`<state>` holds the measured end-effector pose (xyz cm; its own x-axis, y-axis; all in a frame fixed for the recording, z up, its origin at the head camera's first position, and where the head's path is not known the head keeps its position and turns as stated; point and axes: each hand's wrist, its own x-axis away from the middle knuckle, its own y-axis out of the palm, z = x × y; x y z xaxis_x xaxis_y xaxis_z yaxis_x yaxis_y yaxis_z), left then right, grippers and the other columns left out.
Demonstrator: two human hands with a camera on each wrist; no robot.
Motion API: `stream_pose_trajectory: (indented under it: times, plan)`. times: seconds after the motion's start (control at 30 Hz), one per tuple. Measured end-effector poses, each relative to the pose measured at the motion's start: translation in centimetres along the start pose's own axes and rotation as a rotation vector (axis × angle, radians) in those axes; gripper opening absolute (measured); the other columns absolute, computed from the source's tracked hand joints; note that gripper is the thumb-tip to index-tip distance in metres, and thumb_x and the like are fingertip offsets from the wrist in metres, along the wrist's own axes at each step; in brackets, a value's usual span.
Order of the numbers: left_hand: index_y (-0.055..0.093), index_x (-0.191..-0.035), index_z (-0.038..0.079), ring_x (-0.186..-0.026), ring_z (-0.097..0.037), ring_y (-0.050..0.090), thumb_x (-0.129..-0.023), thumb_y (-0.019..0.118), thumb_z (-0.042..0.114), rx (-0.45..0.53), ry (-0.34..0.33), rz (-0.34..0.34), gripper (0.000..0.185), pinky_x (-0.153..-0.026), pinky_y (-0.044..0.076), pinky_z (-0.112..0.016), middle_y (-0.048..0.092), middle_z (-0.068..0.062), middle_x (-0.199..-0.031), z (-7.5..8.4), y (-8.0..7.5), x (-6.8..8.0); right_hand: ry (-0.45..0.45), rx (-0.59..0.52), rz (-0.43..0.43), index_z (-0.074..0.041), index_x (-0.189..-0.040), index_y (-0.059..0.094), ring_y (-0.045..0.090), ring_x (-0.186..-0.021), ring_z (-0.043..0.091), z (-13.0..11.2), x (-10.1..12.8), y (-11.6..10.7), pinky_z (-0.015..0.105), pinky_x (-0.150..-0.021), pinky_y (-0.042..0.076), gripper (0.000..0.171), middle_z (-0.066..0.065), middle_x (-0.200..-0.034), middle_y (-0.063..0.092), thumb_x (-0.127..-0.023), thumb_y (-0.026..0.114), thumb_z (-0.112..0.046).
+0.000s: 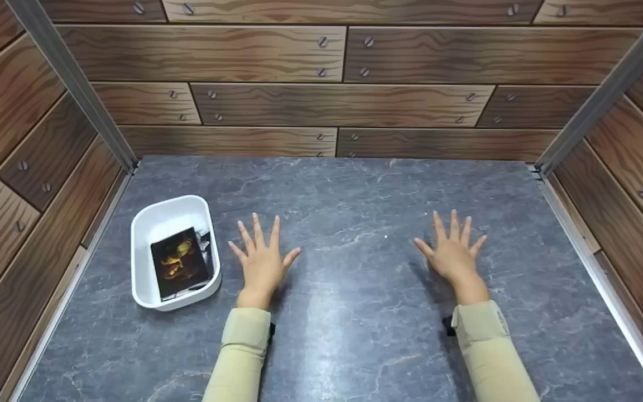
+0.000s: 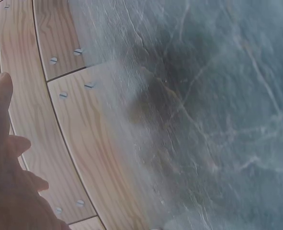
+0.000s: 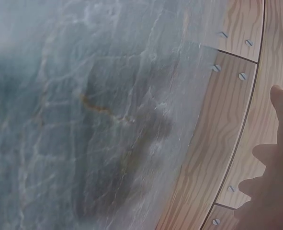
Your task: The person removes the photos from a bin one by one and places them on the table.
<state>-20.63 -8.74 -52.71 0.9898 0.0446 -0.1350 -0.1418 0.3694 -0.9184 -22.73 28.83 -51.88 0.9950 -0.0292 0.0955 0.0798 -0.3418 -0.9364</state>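
My left hand (image 1: 262, 267) is held over the dark marbled tabletop with its fingers straight and spread, holding nothing. To its left stands a white tub (image 1: 138, 251). Inside the tub lies a flat dark card or booklet (image 1: 179, 262) with a gold-yellow picture, partly covering other dark and white pieces. Far to the right, my right hand (image 1: 453, 258) is spread in the same way with nothing in it. Each wrist view catches its own hand at the edge, the left hand (image 2: 12, 177) and the right hand (image 3: 270, 177), over bare marbled surface.
The marbled tabletop (image 1: 355, 195) is bounded by a wood-plank patterned back wall (image 1: 277, 103) and similar side walls. Metal posts rise at both back corners, such as the left post (image 1: 84, 84). A metal strip (image 1: 606, 290) edges the right side.
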Motion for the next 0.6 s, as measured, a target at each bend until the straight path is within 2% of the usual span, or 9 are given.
stream_pose_trajectory:
  times: [0.17,0.37,0.47,0.6]
  plan:
    - [0.023,-0.155,0.024,-0.144,-0.049,-0.009,-0.089,0.056,0.059,0.000,0.004,-0.015,0.082,-0.109,0.000,-0.077,0.003,-0.022,-0.161,0.1,-0.2,-0.2,0.005,-0.006,0.007,-0.015,-0.157,0.005,-0.021,-0.140,0.050,0.3,0.2,-0.1,0.078,-0.101,-0.017,0.086,0.027,-0.159,-0.009,-0.095,0.043,-0.061]
    - [0.023,-0.155,0.023,-0.144,-0.050,-0.007,-0.088,0.056,0.060,0.004,0.003,0.003,0.083,-0.108,0.001,-0.077,0.002,-0.022,-0.161,-0.3,-0.8,-0.5,0.002,-0.001,0.006,-0.016,-0.157,0.003,-0.023,-0.140,0.049,-0.1,-0.1,-0.6,0.077,-0.101,-0.018,0.087,0.027,-0.159,-0.010,-0.095,0.041,-0.063]
    - [0.021,-0.155,0.023,-0.143,-0.052,-0.005,-0.088,0.054,0.062,-0.015,-0.006,0.016,0.085,-0.108,0.004,-0.077,0.002,-0.023,-0.161,-0.9,-1.6,-0.7,-0.007,0.008,0.002,-0.017,-0.157,0.001,-0.023,-0.140,0.048,-0.7,-0.5,-0.7,0.076,-0.102,-0.019,0.089,0.025,-0.159,-0.011,-0.093,0.038,-0.068]
    - [0.019,-0.156,0.021,-0.143,-0.053,-0.006,-0.089,0.055,0.060,0.000,-0.034,0.024,0.085,-0.108,0.000,-0.077,-0.001,-0.024,-0.160,-2.4,-3.0,-0.9,-0.034,0.003,0.013,-0.018,-0.157,0.003,-0.022,-0.141,0.047,-2.6,-1.3,-0.4,0.074,-0.103,-0.020,0.088,0.024,-0.160,-0.010,-0.094,0.040,-0.066]
